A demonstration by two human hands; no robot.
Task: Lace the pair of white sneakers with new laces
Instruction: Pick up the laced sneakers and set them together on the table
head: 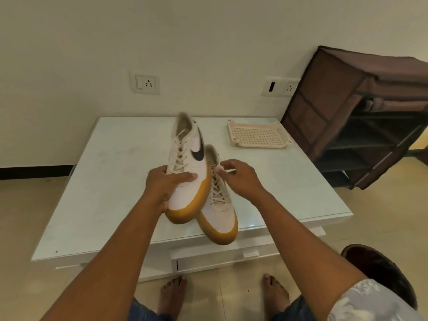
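Observation:
Two white sneakers with tan soles are over a white glass-topped table. My left hand grips the left sneaker round its forefoot and holds it tilted above the table, black swoosh facing right. The right sneaker lies flat on the table, toe towards me, partly under the raised one. Both sneakers carry cream laces. My right hand hovers over the right sneaker's laces, thumb and fingers pinching a lace end near its top eyelets.
A cream perforated plastic tray sits at the table's far right. A brown fabric shoe rack stands right of the table against the wall. My bare feet are on the tiled floor by the table's front edge.

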